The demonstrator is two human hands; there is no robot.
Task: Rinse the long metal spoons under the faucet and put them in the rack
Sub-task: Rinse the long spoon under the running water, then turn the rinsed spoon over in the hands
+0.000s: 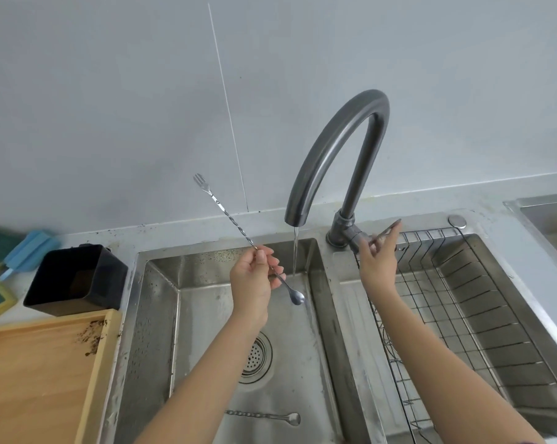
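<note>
My left hand (254,277) grips a long twisted metal spoon (230,219) at mid-shaft; its small fork end points up and left, its bowl hangs low, just beside the thin water stream (295,251) from the grey arched faucet (338,149). My right hand (378,254) is closed on the faucet lever (387,230) at the faucet's base. A second long spoon (264,416) lies flat on the floor of the left sink basin (155,315), near the front. The wire rack (456,302) sits in the right basin, with no spoon visible in it.
A round drain strainer (254,357) sits mid-basin. A black square container (75,280) stands on the counter left of the sink, with a wooden tray (37,379) in front of it and blue and green sponges (30,248) behind.
</note>
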